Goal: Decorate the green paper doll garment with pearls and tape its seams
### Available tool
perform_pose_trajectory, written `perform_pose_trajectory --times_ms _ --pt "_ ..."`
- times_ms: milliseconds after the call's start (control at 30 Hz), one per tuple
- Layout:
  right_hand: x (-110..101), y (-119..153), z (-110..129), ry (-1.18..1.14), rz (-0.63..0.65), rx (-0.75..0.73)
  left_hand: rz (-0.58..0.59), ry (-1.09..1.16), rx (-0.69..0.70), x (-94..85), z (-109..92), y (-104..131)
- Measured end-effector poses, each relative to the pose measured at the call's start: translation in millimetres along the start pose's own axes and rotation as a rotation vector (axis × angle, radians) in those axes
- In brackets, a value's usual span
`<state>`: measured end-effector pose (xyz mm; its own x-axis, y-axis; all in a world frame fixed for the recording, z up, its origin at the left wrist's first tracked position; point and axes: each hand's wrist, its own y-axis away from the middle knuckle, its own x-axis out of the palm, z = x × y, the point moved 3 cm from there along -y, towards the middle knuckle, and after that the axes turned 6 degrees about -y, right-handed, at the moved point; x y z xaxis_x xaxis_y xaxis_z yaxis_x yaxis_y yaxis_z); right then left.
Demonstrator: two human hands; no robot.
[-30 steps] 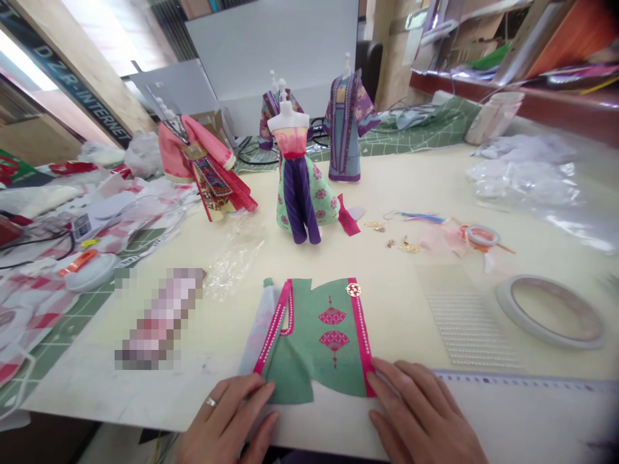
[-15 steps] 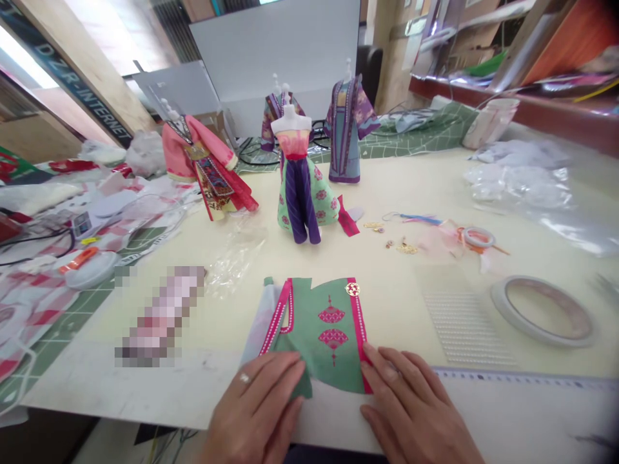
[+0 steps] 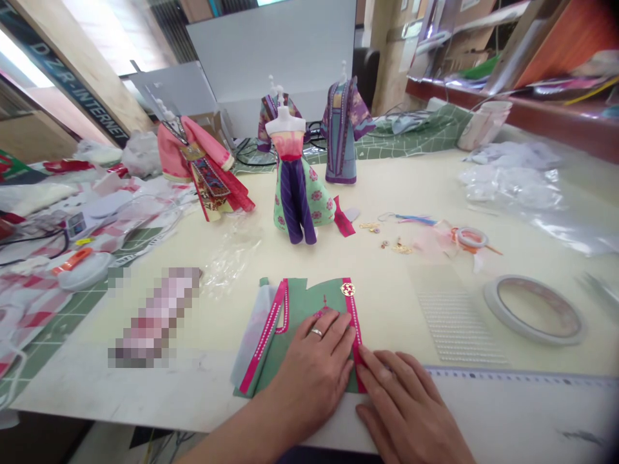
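Observation:
A green doll garment piece (image 3: 275, 361) with pink trim edged in small white beads lies on the table in front of me. My left hand (image 3: 316, 364), with a ring on one finger, rests palm down across its middle, covering most of the printed pink fan motifs. At the lower right edge, the fingertips of my right hand (image 3: 406, 399) touch the pink strip, thumb spread below. A round gold ornament (image 3: 348, 289) sits at the top of that strip. Pale sheer cloth (image 3: 251, 338) shows along the left side of the garment.
Dressed doll forms stand behind, including one in purple and green (image 3: 296, 187) and one in pink (image 3: 198, 161). To the right are a tape roll (image 3: 493, 309), a bead sheet (image 3: 454, 328), a ruler (image 3: 522, 377) and plastic bags (image 3: 517, 180). A blurred-out object (image 3: 157, 316) lies left.
My left hand has moved right, from the garment's lower left corner onto its middle. The left beaded flap now lies spread out flatter. My right hand stays at the right edge.

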<state>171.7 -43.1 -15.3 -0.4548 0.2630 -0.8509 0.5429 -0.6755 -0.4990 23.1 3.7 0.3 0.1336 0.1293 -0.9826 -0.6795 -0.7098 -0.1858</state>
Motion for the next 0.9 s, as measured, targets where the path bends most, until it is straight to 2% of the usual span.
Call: perform_pose_trajectory --times_ms 333,567,633,733,900 --pt "0 0 1 -0.012 -0.012 -0.003 -0.003 0.003 -0.018 -1.8 1 -2" --pt "-5 -2 0 -0.052 -0.032 0.018 0.025 -0.043 0.050 1.3 0 -6" --pt "-17 -1 -9 -0.076 -0.048 0.043 0.003 -0.042 0.043 1.0 0 -6" --pt "-45 8 -35 -0.049 -0.103 0.134 -0.040 -0.029 0.055 -2.6 -4 -3" --pt "-95 43 -85 0.158 -0.155 0.460 -0.052 -0.061 0.136 -4.9 -13 8"
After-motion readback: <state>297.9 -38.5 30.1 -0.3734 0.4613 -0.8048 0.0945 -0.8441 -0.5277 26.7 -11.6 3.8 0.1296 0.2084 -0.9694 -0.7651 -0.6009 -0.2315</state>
